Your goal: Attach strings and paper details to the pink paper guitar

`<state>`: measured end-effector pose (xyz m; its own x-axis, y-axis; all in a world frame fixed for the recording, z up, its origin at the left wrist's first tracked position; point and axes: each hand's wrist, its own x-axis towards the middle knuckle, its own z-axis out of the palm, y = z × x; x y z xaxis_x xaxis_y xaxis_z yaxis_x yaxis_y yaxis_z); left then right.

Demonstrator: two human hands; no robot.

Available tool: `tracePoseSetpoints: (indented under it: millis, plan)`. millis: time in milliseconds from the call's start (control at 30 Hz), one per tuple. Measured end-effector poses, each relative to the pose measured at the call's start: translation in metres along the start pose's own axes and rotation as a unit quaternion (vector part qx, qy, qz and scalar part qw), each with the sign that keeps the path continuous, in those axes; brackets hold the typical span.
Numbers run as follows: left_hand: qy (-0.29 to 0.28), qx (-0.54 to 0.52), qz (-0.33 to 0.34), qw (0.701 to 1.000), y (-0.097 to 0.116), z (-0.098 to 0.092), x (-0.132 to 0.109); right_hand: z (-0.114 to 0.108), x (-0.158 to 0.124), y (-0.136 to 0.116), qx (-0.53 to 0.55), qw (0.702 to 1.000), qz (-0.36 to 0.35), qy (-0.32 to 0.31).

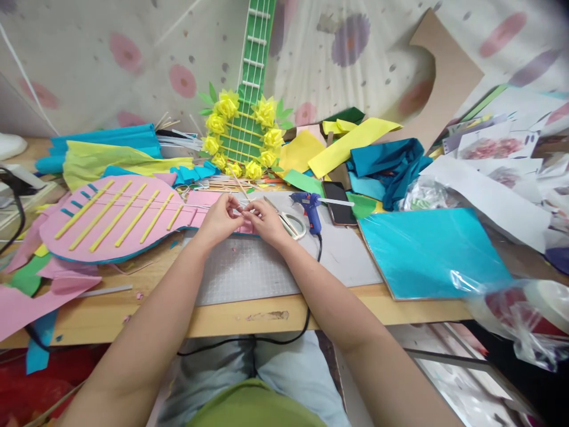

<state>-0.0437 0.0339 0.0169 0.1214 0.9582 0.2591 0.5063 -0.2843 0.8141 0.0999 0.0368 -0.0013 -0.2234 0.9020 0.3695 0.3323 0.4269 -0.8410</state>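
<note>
A pink paper guitar with yellow and blue strips and a blue edge lies flat on the table, its neck pointing right. Thin white strings run along it toward my hands. My left hand is over the neck, thumb and fingers pinched together. Close beside it, fingertips nearly touching, my right hand pinches too. A thin white string seems to lie between the fingertips, though the fingers hide most of it. Scissors lie just right of my right hand, with a blue glue gun beyond them.
Below my hands is a grey cutting mat. A green guitar with yellow paper flowers stands behind. To the right are a phone, a turquoise board and paper scraps. The glue gun's black cord hangs over the table edge.
</note>
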Motion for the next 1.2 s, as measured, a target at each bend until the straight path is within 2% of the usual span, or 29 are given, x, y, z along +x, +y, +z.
tracePoseSetpoints:
  millis: [233,367,533,833,967,1100,1200]
  plan:
    - [-0.001,0.027,-0.031,0.999,0.003,-0.005,-0.001,0.006,0.001,-0.002,0.098,0.993,0.065,-0.012]
    - [0.0,0.05,-0.022,0.999,0.002,-0.006,-0.001,0.006,0.002,-0.003,0.084,0.995,0.051,0.001]
    - [0.002,0.062,0.036,0.997,0.003,-0.007,0.0,0.003,0.0,-0.005,0.024,0.999,0.026,0.016]
    - [0.006,0.166,0.103,0.981,0.013,-0.015,-0.002,0.002,-0.001,-0.007,-0.004,1.0,-0.01,0.006]
    - [-0.011,0.188,0.109,0.976,0.013,-0.016,-0.003,0.002,0.001,-0.006,-0.026,0.999,-0.024,0.008]
    - [0.032,0.236,0.106,0.965,0.013,-0.017,-0.003,0.004,0.002,-0.003,-0.046,0.998,-0.027,0.016]
    - [0.019,0.222,0.1,0.97,0.012,-0.017,-0.003,0.006,0.003,-0.002,-0.039,0.999,-0.026,0.017]
